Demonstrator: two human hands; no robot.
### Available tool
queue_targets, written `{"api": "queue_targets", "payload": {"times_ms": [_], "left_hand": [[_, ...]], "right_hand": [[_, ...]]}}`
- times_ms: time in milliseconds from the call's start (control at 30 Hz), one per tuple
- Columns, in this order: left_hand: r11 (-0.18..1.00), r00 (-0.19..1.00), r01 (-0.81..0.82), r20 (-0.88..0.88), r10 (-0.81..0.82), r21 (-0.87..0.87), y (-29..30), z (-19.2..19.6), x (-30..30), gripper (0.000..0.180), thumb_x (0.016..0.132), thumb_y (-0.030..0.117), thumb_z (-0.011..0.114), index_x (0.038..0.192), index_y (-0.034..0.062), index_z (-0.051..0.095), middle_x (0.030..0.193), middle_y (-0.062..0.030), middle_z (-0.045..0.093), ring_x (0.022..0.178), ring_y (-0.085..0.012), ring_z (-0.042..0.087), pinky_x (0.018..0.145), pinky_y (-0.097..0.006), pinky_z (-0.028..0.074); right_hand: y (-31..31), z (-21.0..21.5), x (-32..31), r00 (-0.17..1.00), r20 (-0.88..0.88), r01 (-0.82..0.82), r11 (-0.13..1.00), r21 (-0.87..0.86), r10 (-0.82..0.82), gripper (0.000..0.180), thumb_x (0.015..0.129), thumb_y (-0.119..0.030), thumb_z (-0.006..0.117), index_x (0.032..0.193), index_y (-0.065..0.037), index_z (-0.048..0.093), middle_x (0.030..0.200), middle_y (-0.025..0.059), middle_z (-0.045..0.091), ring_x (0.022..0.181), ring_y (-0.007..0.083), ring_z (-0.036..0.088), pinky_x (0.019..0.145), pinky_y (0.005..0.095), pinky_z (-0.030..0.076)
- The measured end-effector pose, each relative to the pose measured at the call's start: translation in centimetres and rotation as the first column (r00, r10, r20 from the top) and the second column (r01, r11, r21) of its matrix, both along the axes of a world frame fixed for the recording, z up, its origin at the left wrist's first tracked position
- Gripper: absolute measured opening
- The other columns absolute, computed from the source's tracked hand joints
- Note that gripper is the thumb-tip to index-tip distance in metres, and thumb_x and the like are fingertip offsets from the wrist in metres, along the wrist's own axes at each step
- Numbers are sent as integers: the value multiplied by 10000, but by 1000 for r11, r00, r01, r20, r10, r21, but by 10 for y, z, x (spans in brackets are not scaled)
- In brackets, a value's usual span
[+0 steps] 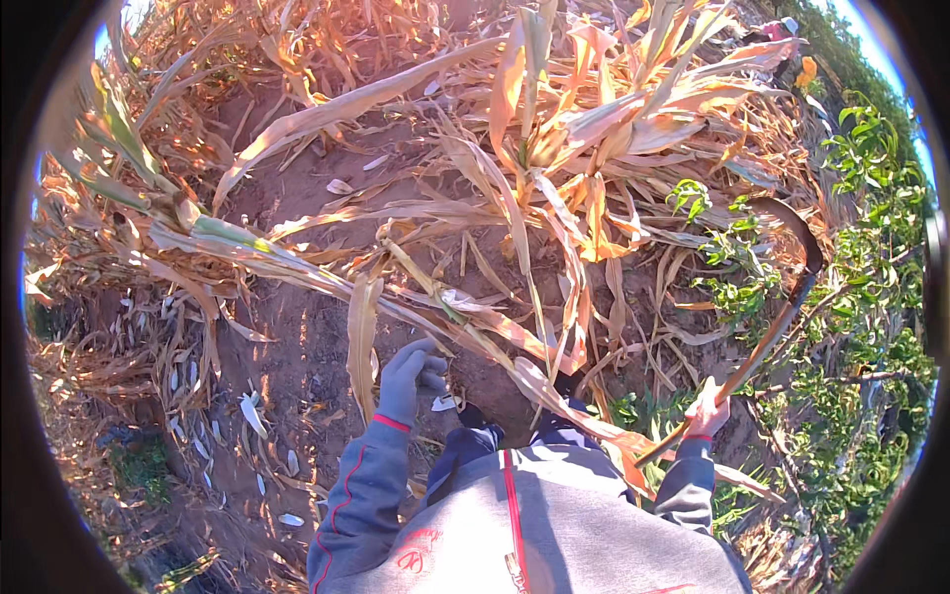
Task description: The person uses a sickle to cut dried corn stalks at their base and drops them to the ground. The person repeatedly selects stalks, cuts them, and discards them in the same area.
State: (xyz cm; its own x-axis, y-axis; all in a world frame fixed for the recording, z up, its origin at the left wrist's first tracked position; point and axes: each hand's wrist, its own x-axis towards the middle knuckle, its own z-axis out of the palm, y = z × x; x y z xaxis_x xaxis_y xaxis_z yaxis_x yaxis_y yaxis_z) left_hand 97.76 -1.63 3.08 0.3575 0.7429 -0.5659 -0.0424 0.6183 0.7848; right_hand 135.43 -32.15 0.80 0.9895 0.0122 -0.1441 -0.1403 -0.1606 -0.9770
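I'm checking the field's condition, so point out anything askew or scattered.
A dry stalk slants across in front of the person rather than standing upright. Pale pieces, possibly husks, litter the soil at left, looking untidy. The sickle shows no clear damage.

A plain grey glove point(401, 386) covers your left hand point(408, 378), and red trim rings both cuffs, the other beside your right hand point(708, 409). You wear a grey jacket point(450, 505) with a red central stripe and red sleeve piping, over navy trousers point(461, 445). Your sickle point(769, 342) pairs a brown shaft with a darker blade. Straw-coloured stalks point(287, 259), streaked green, cross brown soil point(287, 346); green leaves point(871, 158) colour the ground's right edge.
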Motion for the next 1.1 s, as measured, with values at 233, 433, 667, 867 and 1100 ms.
{"api": "queue_targets", "payload": {"times_ms": [233, 433, 667, 867, 1100], "left_hand": [[940, 930, 338, 168, -327, -42, 17, 27, 186, 757, 825, 649, 453, 1239, 16, 436, 952, -138, 611, 834, -246, 626, 761, -394, 498], [930, 905, 321, 348, -246, -177, 32, 64, 343, 1111, 706, 757, 499, 1396, -24, 115, 1207, -253, 461, 1003, -324, 577, 839, -526, 457], [941, 873, 67, 476, 106, -332, 43, 70, 433, 748, 751, 607, 602, 1180, 24, 411, 969, -173, 568, 857, -322, 610, 737, -566, 502], [954, 887, -95, 410, 211, -286, 46, 40, 430, 253, 846, 212, 585, 1054, 75, 544, 901, -108, 599, 861, -301, 627, 707, -466, 546], [892, 945, -181, -176, 274, 414, 20, -37, 387, 276, 815, 231, 619, 930, -18, 586, 804, -98, 607, 672, -171, 573, 636, -297, 457]], "right_hand": [[81, 54, 107, 972, 75, -217, 972, -93, 224, 158, 828, -134, 660, 767, -66, 531, 565, -26, 452, 426, 52, 388, 375, 219, 308], [99, 42, 147, 870, 231, -299, 839, -454, 435, 167, 781, -126, 691, 853, -22, 581, 657, -12, 516, 612, 62, 419, 572, 233, 399], [32, 24, 133, 764, 231, -459, 759, -462, 603, 146, 731, -55, 719, 739, -34, 575, 569, -10, 515, 509, 63, 451, 473, 237, 390], [29, 9, 159, 728, 193, -517, 712, -475, 658, 174, 711, -72, 721, 738, -27, 556, 574, 11, 520, 528, 75, 455, 500, 252, 407], [62, -6, 179, 675, -175, -731, 682, -21, 717, 202, 756, -64, 693, 691, -67, 501, 508, -29, 466, 399, 40, 403, 366, 213, 309]]}}
